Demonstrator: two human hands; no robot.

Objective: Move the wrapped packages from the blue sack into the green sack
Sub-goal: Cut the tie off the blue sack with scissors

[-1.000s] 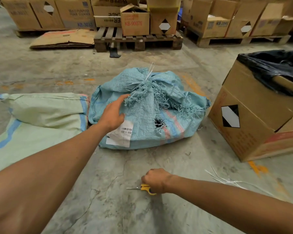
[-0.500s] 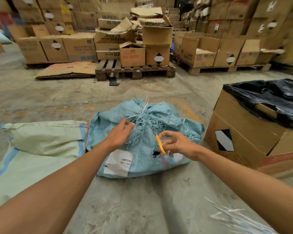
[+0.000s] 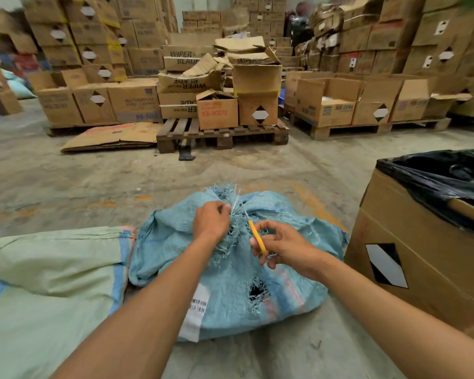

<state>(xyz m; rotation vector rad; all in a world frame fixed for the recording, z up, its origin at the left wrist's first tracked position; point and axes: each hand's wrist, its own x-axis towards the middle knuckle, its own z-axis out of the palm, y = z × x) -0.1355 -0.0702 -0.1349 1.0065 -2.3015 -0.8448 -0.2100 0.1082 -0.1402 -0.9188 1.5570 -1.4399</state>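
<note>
Warehouse concrete floor [image 3: 80, 184], boxes stacked behind. L hand [image 3: 211, 221] grip pinches frayed tied neck of blue sack [image 3: 230, 291]; R hand [image 3: 282, 246] grip curled round yellow-handled scissors [image 3: 256, 236], blades at the knot. Green sack [image 3: 52, 269] lies touching blue sack's left side. Blue sack's contents hidden.

Blue sack [image 3: 230, 272]: contents hidden; tied neck covered by left hand [image 3: 211, 221]. Green sack [image 3: 49, 283], left of blue sack: cut off by left and bottom edges. Lined cardboard box [image 3: 422, 258], right of blue sack: cut off by right edge, interior unseen. Scissors [image 3: 255, 233]: handles buried in right hand [image 3: 282, 246]. Distant carton print blurred.
</note>
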